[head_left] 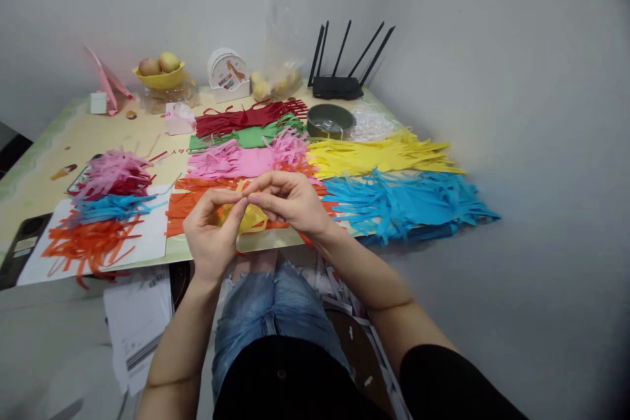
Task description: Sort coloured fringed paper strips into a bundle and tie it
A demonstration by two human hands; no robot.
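Note:
My left hand (pixel 215 226) and my right hand (pixel 295 202) meet over the front of the table, thumbs and forefingers pinched together. What lies between the fingertips is too small to make out. Something thin and yellow (pixel 251 218) shows just below the fingers; whether it hangs from them or lies on the table I cannot tell. Under and beside my hands spread orange fringed strips (pixel 180 213). Behind these lie pink fringed strips (pixel 253 161), green ones (pixel 251 138) and dark red ones (pixel 236 121).
To the right are yellow fringed strips (pixel 378 156) and blue ones (pixel 408 203), the blue reaching the table edge. A dark round bowl (pixel 331 119) and a black router (pixel 337 86) stand behind. Bundled fringes (pixel 118 174) lie left, near a phone (pixel 24 246) and a fruit bowl (pixel 160 80).

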